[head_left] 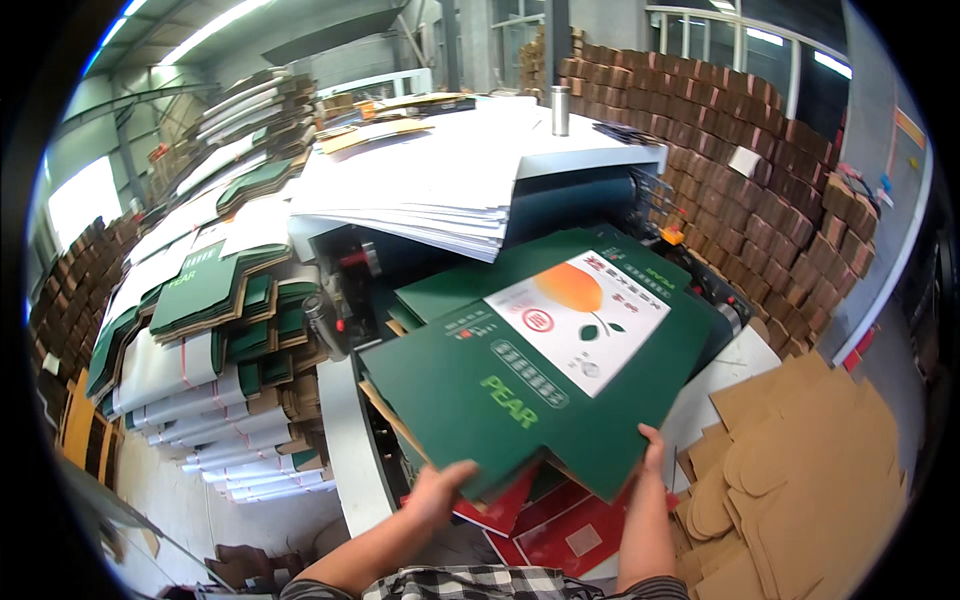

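A dark green printed cardboard box blank (pixel 430 375) with a white panel and a yellow pear picture lies tilted in front of me. My left hand (pixel 442 490) grips its near left edge, the thumb on top and the other fingers out of sight beneath. On the near right edge my right hand (pixel 652 448) is closed, fingers partly hidden. Another green blank (pixel 450 285) shows under its far side, at the rollers of a machine (pixel 575 205). Below the near edge are red printed sheets (pixel 570 530), partly covered by the blank.
White sheets (pixel 430 180) are piled on the machine, with a metal flask (pixel 560 110) behind. Bundled green blanks (pixel 200 290) are stacked at left. Brown cardboard pieces (pixel 800 470) lie at right. Brown bundles (pixel 720 130) form a wall at the back right.
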Demonstrator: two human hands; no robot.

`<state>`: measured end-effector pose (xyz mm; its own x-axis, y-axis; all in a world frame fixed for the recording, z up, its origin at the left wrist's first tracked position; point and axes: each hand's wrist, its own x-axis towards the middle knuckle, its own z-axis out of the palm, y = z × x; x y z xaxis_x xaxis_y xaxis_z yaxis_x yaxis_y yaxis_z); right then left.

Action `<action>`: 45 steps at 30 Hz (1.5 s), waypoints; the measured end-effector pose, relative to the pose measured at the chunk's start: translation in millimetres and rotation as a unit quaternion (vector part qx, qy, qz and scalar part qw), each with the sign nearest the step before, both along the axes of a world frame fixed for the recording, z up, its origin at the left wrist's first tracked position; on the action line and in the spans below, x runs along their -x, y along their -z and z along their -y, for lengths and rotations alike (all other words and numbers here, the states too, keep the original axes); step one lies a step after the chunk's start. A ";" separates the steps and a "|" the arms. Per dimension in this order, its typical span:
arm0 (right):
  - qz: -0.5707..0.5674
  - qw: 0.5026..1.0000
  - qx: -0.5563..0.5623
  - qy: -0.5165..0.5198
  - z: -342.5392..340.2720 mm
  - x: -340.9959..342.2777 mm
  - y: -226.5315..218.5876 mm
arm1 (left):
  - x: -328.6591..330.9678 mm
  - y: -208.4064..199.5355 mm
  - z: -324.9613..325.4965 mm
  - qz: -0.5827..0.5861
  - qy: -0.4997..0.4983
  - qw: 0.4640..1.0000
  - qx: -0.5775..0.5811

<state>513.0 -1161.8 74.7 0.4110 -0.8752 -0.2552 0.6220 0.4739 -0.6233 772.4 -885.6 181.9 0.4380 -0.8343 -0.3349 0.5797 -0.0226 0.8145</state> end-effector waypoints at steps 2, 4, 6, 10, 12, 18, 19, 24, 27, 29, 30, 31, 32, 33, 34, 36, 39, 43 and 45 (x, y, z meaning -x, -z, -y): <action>-0.014 0.999 -0.022 -0.020 -1.0 9.7 -10.4 | 18.2 12.6 -10.2 -0.028 0.041 0.999 -0.008; -0.046 0.999 -0.001 -0.022 18.1 33.7 16.6 | 24.6 46.9 -14.5 -0.090 0.101 0.989 0.056; -0.072 0.997 -0.022 -0.002 19.2 38.4 52.1 | 24.7 82.2 -29.8 -0.195 0.114 0.970 0.085; -0.034 0.996 -0.074 -0.033 13.3 32.0 50.9 | -20.1 118.9 -56.2 -0.213 0.001 0.972 0.101; -0.040 0.995 -0.078 -0.047 -5.1 23.3 19.2 | -52.8 105.1 -64.2 -0.209 -0.082 0.967 0.121; -0.053 0.994 -0.066 -0.073 -6.7 11.3 16.2 | -140.0 119.7 -51.1 -0.013 -0.194 0.974 -0.112; -0.065 0.993 -0.066 -0.072 -7.3 8.7 10.4 | -155.4 117.3 -41.7 0.079 -0.224 0.954 -0.182; -0.099 0.993 -0.058 0.037 -21.9 -9.8 -8.0 | -229.8 37.6 57.3 0.457 -0.249 0.854 -0.021; -0.113 0.990 -0.059 0.066 -38.2 -25.1 -25.7 | -270.3 7.0 142.0 0.597 -0.120 0.789 -0.079; -0.119 0.989 -0.066 0.055 -32.4 -20.4 -18.0 | -290.7 4.1 196.7 0.605 -0.029 0.785 -0.129; -0.123 0.989 -0.071 0.049 -28.7 -17.5 -14.6 | -302.2 13.9 221.9 0.587 0.007 0.795 -0.153; -0.128 0.988 -0.075 0.045 -25.1 -14.6 -12.1 | -309.4 22.3 245.0 0.575 0.053 0.796 -0.184; -0.132 0.987 -0.081 0.043 -22.8 -14.3 -9.5 | -315.5 27.9 266.4 0.564 0.100 0.791 -0.214; -0.134 0.987 -0.082 0.040 -18.7 -15.0 -8.7 | -321.5 34.0 285.7 0.553 0.145 0.784 -0.244; -0.139 0.985 -0.089 0.042 -18.8 -13.0 -7.9 | -323.5 43.2 298.6 0.554 0.196 0.770 -0.250; -0.143 0.984 -0.094 0.042 -11.1 -16.8 -5.5 | -334.2 53.9 324.0 0.551 0.251 0.753 -0.257; -0.147 0.982 -0.110 0.045 -6.7 -12.5 2.8 | -341.2 48.0 344.1 0.485 0.289 0.783 -0.260; -0.142 0.981 -0.122 0.046 -4.2 -6.2 12.3 | -351.7 66.3 358.8 0.384 0.312 0.837 -0.235; -0.136 0.982 -0.124 0.049 -5.3 0.2 17.8 | -344.1 58.6 365.0 0.403 0.321 0.820 -0.247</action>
